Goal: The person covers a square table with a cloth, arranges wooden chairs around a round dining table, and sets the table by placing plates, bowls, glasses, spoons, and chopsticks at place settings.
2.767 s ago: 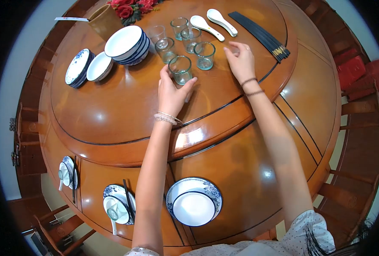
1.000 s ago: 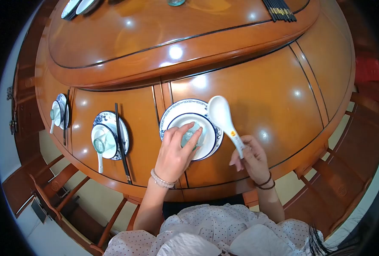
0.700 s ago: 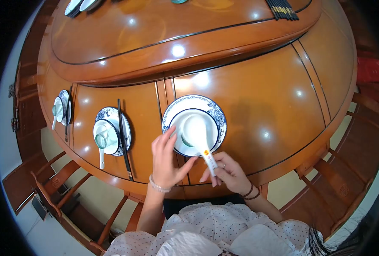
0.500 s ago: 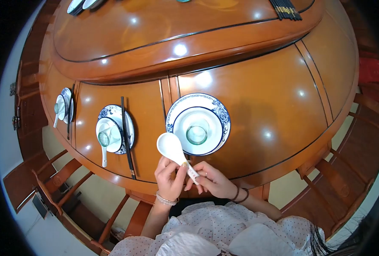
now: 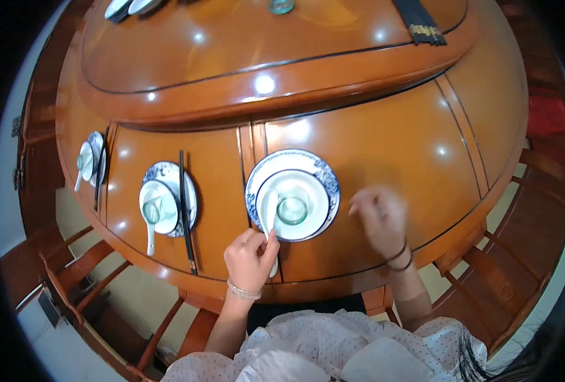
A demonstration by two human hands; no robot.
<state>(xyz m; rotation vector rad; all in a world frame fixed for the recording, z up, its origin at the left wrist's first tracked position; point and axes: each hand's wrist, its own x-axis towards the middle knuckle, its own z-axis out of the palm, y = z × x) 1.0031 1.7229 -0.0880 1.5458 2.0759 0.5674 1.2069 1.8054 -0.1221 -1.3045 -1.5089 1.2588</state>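
Observation:
My left hand (image 5: 249, 260) grips the white spoon (image 5: 269, 212) by its handle, with the spoon's bowl over the left part of a white bowl (image 5: 311, 223). Inside that bowl, right beside the spoon, is a small glass cup (image 5: 292, 211). The bowl rests on a blue-patterned plate (image 5: 291, 157). To the right of the plate my right hand (image 5: 380, 216) is in the air above the table, blurred by motion, and its fingers are too smeared to read.
Two place settings with plates (image 5: 161, 172) (image 5: 100, 141), bowls, cups, spoons and black chopsticks (image 5: 185, 210) are at the left. On the raised round top (image 5: 218, 57) lie a chopstick bundle (image 5: 424, 30), a glass (image 5: 281, 6) and stacked dishes (image 5: 143, 6). Wooden chairs (image 5: 85, 261) surround the table.
The glass has come down from the raised top into the bowl. The spoon passed from my right hand to my left and moved over the bowl. My right hand has let go and moved right.

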